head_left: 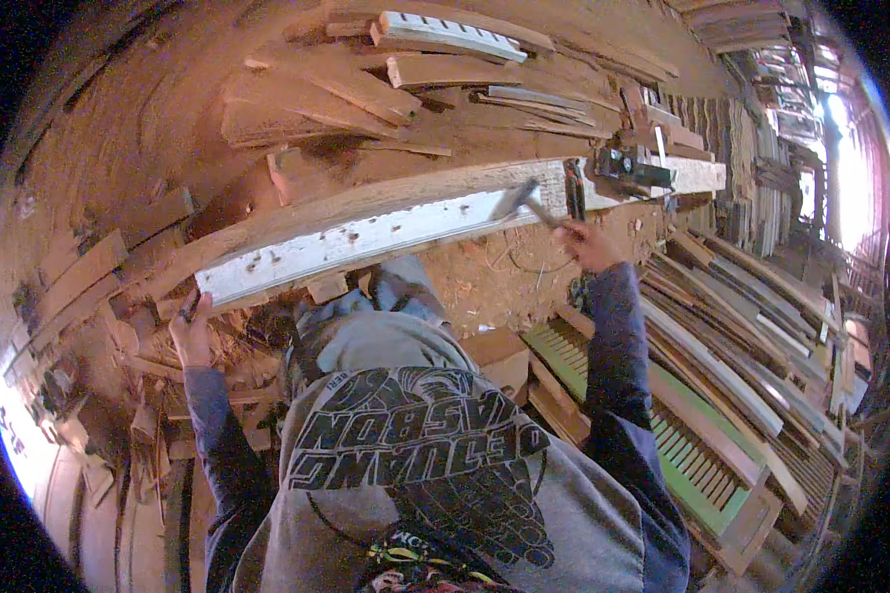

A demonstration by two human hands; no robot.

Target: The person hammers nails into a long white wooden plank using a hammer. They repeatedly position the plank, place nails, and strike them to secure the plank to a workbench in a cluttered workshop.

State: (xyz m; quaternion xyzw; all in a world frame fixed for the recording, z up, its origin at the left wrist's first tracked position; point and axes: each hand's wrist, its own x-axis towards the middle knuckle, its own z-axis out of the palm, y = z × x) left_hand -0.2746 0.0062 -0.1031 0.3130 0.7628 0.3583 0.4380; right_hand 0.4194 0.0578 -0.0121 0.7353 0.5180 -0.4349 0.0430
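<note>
A long white-painted board (pixel 366 236), dotted with rusty marks or nail heads, lies across a rough wooden beam (pixel 386 188) in front of me. My right hand (pixel 590 246) is closed round the handle of a hammer (pixel 516 201). The hammer's head is blurred and hangs over the right part of the board. At the board's left end, my left hand (pixel 194 328) is closed, its thumb against the corner. Something small and dark shows between its fingers; I cannot make out what it is.
A black power tool (pixel 635 169) sits at the beam's right end. Wood offcuts (pixel 455 71) lie in sawdust beyond the beam. Long planks (pixel 712 336) are stacked at right, beside a green slatted panel (pixel 687 450). More scraps (pixel 89 277) lie at left.
</note>
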